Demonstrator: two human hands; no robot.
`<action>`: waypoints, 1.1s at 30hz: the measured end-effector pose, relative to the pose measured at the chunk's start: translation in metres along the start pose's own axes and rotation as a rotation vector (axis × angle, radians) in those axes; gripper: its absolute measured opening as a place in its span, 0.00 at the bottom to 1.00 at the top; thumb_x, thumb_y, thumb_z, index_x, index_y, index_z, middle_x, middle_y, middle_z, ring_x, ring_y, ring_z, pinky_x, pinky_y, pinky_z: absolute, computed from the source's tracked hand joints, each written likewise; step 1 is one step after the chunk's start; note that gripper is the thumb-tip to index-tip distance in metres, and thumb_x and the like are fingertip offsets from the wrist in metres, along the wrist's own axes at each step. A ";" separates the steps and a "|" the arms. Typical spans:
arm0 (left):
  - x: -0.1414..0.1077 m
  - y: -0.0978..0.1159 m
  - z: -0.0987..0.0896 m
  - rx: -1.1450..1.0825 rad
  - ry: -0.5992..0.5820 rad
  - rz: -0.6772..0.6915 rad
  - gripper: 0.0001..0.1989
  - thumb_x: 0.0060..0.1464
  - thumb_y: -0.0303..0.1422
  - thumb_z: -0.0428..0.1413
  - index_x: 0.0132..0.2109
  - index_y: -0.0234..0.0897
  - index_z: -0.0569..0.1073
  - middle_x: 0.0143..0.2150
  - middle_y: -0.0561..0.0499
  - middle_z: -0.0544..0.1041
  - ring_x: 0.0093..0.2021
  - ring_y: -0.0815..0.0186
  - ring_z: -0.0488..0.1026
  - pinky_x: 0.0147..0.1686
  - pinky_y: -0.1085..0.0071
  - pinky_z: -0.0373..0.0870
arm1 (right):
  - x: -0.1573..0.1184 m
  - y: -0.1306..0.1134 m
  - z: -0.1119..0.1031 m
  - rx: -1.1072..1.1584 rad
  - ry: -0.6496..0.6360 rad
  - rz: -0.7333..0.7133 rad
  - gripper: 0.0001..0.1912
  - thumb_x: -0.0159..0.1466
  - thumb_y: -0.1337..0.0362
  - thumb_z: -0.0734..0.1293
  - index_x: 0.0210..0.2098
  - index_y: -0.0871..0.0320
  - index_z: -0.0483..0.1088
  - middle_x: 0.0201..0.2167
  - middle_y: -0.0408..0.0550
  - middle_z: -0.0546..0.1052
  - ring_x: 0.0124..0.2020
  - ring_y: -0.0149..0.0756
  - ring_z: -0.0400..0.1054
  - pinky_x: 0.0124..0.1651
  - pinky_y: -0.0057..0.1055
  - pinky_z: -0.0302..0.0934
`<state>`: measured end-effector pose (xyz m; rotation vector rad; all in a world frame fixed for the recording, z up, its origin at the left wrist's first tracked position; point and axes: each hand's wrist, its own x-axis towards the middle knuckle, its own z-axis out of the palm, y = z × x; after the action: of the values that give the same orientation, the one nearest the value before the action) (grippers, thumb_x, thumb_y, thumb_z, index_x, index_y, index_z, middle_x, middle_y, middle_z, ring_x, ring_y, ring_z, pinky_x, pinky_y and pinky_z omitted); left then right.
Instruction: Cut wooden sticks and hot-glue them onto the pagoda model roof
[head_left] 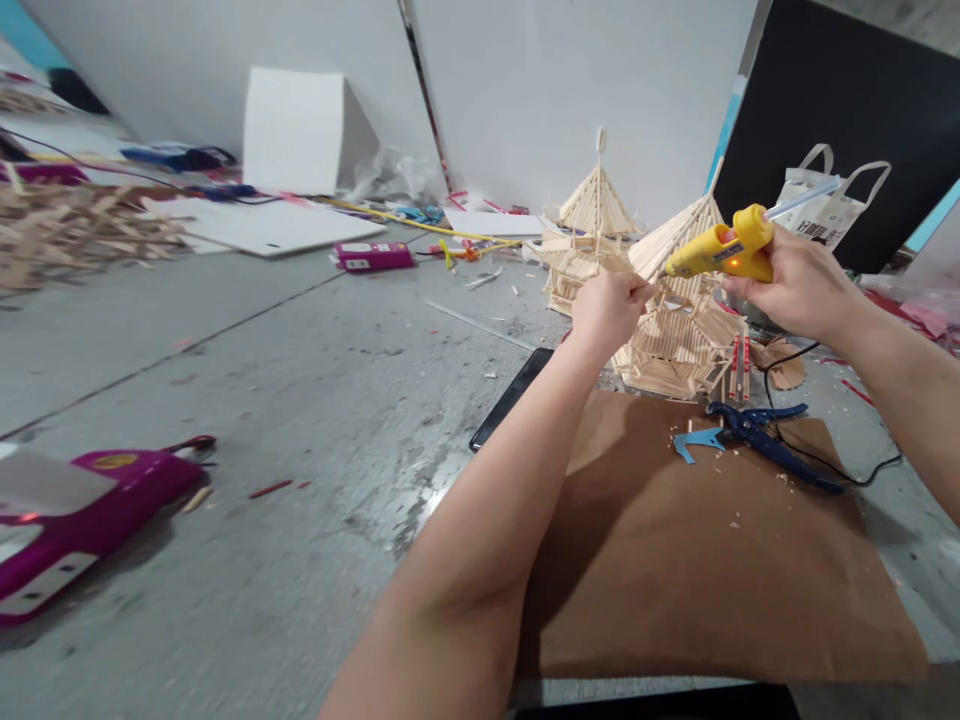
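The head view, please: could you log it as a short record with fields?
left hand: steadies the near stick pagoda at its roof edge
right hand: grips a yellow glue gun, nozzle at that roof
behind: second stick pagoda
in front: blue cutters on brown paper
far left: magenta box

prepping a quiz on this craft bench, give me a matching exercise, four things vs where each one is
Things:
1. glue gun
2. blue cutters
3. magenta box
4. nearer stick tower

Places:
a. lying on the brown paper
b. on the grey floor, far left of the towers
c. gripped in the right hand
d. under the left hand, at the paper's far edge

Pairs: 1-c, 2-a, 3-b, 4-d
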<state>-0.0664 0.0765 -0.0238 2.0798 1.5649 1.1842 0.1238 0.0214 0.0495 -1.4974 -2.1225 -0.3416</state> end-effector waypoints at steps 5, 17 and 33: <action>0.001 -0.003 -0.001 -0.007 -0.011 0.057 0.13 0.50 0.36 0.49 0.28 0.38 0.76 0.23 0.50 0.74 0.27 0.68 0.68 0.30 0.69 0.59 | 0.001 -0.004 -0.002 -0.067 -0.029 0.023 0.24 0.54 0.54 0.65 0.47 0.60 0.66 0.37 0.56 0.75 0.40 0.53 0.69 0.41 0.48 0.61; 0.000 -0.001 -0.001 0.058 -0.011 0.058 0.14 0.50 0.36 0.47 0.25 0.38 0.74 0.21 0.50 0.72 0.26 0.67 0.68 0.29 0.68 0.58 | -0.002 -0.002 0.001 0.005 0.008 -0.022 0.22 0.54 0.55 0.65 0.47 0.55 0.67 0.38 0.50 0.75 0.41 0.51 0.69 0.42 0.47 0.62; 0.000 0.000 0.000 0.109 -0.007 0.057 0.14 0.51 0.35 0.47 0.26 0.37 0.74 0.23 0.50 0.73 0.26 0.68 0.66 0.29 0.69 0.58 | -0.001 0.001 0.001 0.020 0.025 -0.027 0.20 0.55 0.55 0.66 0.45 0.55 0.67 0.34 0.49 0.74 0.41 0.49 0.69 0.42 0.46 0.62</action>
<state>-0.0668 0.0766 -0.0241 2.2088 1.6103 1.1326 0.1249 0.0217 0.0478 -1.4472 -2.1217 -0.3453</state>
